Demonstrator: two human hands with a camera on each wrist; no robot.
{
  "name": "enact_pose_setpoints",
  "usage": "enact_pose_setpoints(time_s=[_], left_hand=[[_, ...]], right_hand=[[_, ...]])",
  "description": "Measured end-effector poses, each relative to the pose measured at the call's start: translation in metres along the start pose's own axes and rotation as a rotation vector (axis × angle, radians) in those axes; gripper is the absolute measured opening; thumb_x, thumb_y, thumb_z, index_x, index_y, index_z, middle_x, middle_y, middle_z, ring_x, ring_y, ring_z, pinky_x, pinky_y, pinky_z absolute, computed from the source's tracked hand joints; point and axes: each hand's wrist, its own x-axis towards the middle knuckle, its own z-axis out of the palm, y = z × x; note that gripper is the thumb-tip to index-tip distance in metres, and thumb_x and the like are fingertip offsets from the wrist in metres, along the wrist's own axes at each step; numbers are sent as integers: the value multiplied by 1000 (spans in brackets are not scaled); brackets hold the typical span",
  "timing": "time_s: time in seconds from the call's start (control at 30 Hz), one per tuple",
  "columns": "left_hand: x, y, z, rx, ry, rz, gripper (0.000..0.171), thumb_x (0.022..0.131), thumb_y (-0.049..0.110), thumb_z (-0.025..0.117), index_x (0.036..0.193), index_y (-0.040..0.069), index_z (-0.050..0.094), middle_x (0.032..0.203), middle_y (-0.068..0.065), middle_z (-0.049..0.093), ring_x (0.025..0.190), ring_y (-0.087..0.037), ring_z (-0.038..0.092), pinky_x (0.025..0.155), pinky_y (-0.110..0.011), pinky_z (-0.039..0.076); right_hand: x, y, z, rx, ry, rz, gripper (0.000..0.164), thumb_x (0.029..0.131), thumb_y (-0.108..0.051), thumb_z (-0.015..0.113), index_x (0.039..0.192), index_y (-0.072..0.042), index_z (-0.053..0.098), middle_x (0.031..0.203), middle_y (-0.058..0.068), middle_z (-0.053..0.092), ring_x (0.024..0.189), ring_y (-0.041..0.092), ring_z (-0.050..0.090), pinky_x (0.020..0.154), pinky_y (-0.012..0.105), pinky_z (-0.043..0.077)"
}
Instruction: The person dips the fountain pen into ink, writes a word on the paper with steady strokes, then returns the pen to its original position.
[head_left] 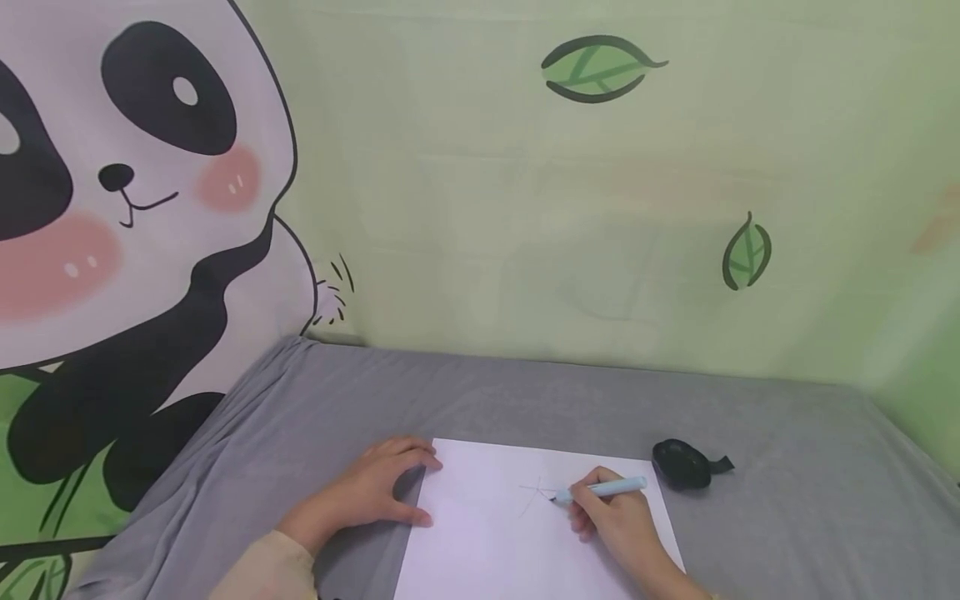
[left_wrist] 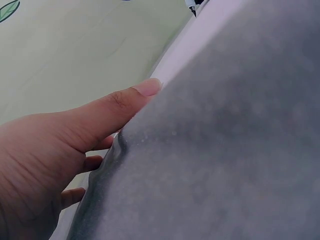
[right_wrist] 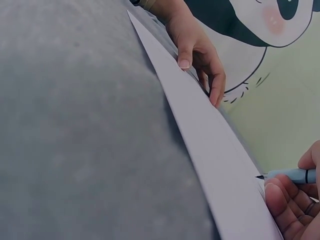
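Note:
A white sheet of paper [head_left: 480, 533] lies on the grey cloth, with a few thin crossing lines [head_left: 536, 490] drawn on its upper part. My right hand [head_left: 618, 517] pinches a light blue pen [head_left: 611, 487], its dark tip down by those lines. The right wrist view also catches the pen [right_wrist: 290, 175] and the curled fingers around it. At the paper's left edge my left hand [head_left: 378, 483] rests with thumb and fingers spread apart, fingertips on the margin. In the left wrist view the thumb of the left hand [left_wrist: 65, 135] reaches the sheet's edge.
Just right of the paper's upper corner sits a rounded black object [head_left: 681, 465] with a short flat tab. Grey cloth [head_left: 465, 387] covers the table. Behind it hangs a pale green backdrop [head_left: 450, 183] printed with a panda and leaves.

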Motion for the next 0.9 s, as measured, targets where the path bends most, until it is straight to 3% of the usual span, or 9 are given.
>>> enact_pose_setpoints(time_s=[0.57, 0.9], left_hand=[[0, -2, 0, 6, 7, 9, 62, 69, 53, 79, 118, 20, 62, 133, -5, 56, 127, -32, 49, 104, -58, 34], [0, -1, 0, -23, -13, -8, 63, 69, 54, 79, 119, 20, 62, 133, -4, 55, 128, -31, 48, 104, -59, 34]], right_hand=[[-5, 2, -6, 42, -4, -12, 11, 89, -3, 60, 80, 3, 58, 67, 9, 65, 49, 11, 58, 48, 23, 51], [-6, 5, -9, -12, 2, 21, 11, 89, -7, 61, 82, 1, 59, 67, 6, 64, 51, 12, 59, 49, 23, 51]])
